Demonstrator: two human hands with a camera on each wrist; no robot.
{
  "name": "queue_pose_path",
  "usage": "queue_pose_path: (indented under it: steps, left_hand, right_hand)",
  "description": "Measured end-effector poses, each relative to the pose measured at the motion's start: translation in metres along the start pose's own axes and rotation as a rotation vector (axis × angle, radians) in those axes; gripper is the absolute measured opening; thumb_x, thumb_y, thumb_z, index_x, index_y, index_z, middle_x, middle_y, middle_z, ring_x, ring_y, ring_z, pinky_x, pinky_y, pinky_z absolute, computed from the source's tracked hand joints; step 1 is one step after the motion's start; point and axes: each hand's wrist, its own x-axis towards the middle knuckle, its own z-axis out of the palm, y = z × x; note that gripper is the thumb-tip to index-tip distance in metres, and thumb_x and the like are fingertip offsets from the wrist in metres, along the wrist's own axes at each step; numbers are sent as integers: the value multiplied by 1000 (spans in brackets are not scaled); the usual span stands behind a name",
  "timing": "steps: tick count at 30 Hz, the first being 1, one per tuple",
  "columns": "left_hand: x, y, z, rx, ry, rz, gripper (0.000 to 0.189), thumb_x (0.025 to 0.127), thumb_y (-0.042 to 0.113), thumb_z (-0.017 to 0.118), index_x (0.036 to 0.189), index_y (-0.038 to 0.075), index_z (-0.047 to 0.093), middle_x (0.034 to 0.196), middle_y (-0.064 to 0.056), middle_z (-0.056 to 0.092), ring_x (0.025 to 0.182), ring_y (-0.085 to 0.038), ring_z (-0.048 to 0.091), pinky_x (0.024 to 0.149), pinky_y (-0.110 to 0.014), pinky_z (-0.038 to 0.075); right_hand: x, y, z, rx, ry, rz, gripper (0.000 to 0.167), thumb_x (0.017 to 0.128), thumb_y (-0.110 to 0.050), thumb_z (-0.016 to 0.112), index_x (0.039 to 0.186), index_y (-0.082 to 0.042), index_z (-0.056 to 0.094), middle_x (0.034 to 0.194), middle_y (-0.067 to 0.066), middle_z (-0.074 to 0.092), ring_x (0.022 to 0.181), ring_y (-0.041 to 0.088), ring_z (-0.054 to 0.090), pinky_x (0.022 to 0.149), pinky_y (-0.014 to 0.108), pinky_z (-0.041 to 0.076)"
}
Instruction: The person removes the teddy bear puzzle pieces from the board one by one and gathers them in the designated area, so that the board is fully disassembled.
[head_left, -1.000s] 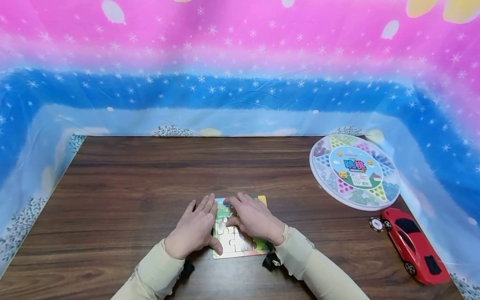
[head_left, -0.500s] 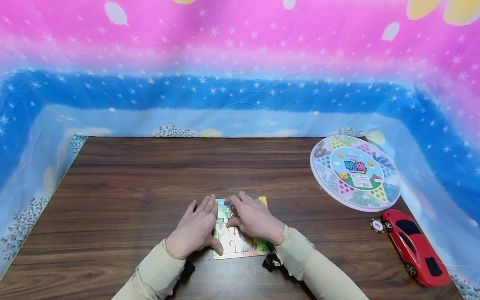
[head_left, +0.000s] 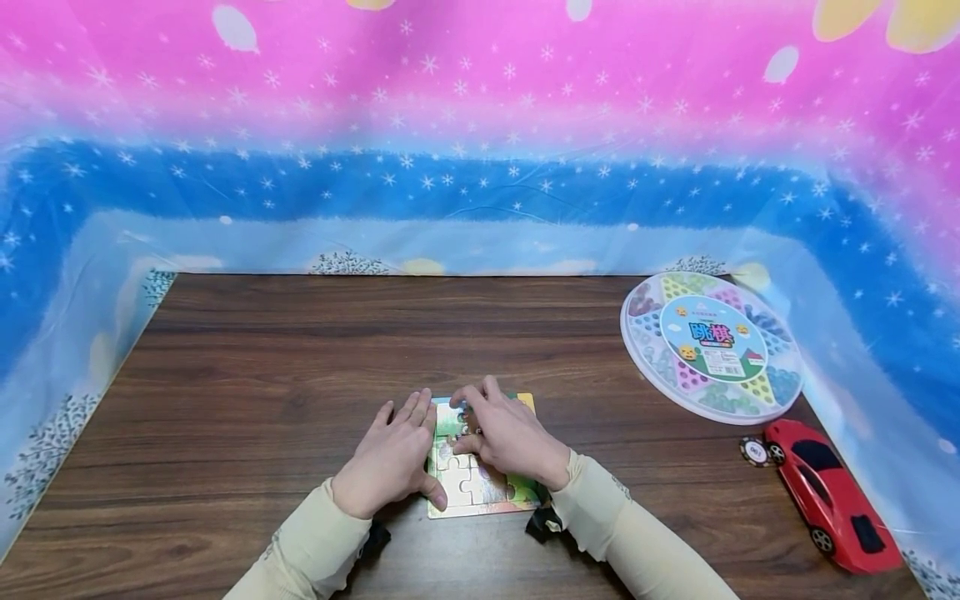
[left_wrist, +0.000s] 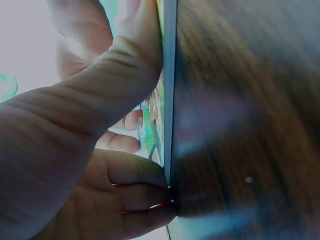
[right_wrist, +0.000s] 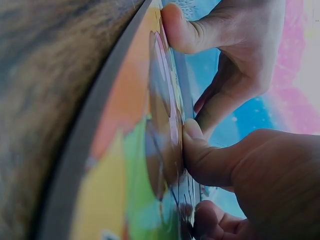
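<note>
A jigsaw puzzle [head_left: 487, 492] in a shallow tray lies flat at the table's front middle. My left hand [head_left: 393, 462] rests along its left edge, fingers straight, thumb touching the lower left corner; in the left wrist view the left hand's fingers [left_wrist: 145, 200] meet the tray's side. Over the puzzle's upper right part bends my right hand [head_left: 510, 437]. Its thumb and index finger pinch a puzzle piece [head_left: 451, 420] at the upper left. The right thumb [right_wrist: 205, 157] touches the puzzle surface in the right wrist view. Beneath the right hand several pieces are hidden.
To the right at the back lies a round Chinese checkers set [head_left: 712, 337]. A red toy car [head_left: 832, 496] stands in front of it, with a poker chip [head_left: 754, 451] by its wheel. A printed cloth [head_left: 480, 183] walls the wooden table [head_left: 300, 358] at back and sides.
The right index finger has bent and risen slightly, and the upper left puzzle piece looks brighter, its tabbed edge more visible. My left hand stays in place.
</note>
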Motion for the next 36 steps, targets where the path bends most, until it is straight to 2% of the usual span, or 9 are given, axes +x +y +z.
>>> queue_pose_path:
  steps: [5,12,16,20,24,27,32,36]
  left_hand:
    - [0,0,0,4,-14,-7,124,49,62,81,141,-11,42,151,-27,32,140,-37,32,108,-59,28]
    - [0,0,1,3,-26,-18,124,50,63,81,141,-11,41,151,-27,31,140,-36,31,108,-59,27]
    - [0,-1,2,9,-25,-19,124,49,63,81,141,-12,42,151,-27,31,140,-36,32,109,-58,27]
    - [0,-1,2,11,-35,-24,125,49,63,81,141,-12,41,152,-26,30,140,-35,32,109,-58,26]
    - [0,-1,2,1,-39,-28,126,49,63,81,142,-11,40,152,-26,30,141,-35,30,109,-58,26]
    - [0,-1,2,-6,-37,-27,125,49,63,81,142,-11,40,153,-26,30,141,-36,30,109,-59,26]
    - [0,-1,2,-8,-31,-22,126,49,62,81,143,-10,39,153,-26,29,141,-36,29,109,-59,26]
    - [1,-2,2,-7,-26,-19,126,49,62,81,143,-10,39,153,-26,29,142,-36,29,109,-59,25]
  right_hand:
    - [0,0,0,56,30,-16,49,85,-34,73,124,-17,50,105,1,44,68,5,54,60,22,47]
    - [0,0,0,37,102,-106,41,86,-24,75,119,-15,54,105,1,48,73,4,55,63,19,48]
    - [-1,0,-2,52,84,-145,38,89,-20,71,122,-16,53,105,-3,50,73,2,54,64,19,47]
    - [-1,-1,-3,136,48,-165,24,95,-20,64,117,-18,57,94,-7,55,69,0,54,65,19,48]
    - [-2,-2,-8,271,18,-154,14,98,-20,59,111,-18,61,82,-4,62,62,3,57,63,20,50]
    - [-3,-2,-17,333,19,-138,13,97,-20,60,109,-17,63,80,0,65,60,9,59,57,22,51]
    - [-8,7,-41,320,44,-88,15,94,-23,64,108,-18,65,78,2,67,60,13,60,52,26,50]
    - [-16,24,-67,277,62,-31,14,92,-21,67,105,-19,66,80,1,68,63,13,59,54,28,50]
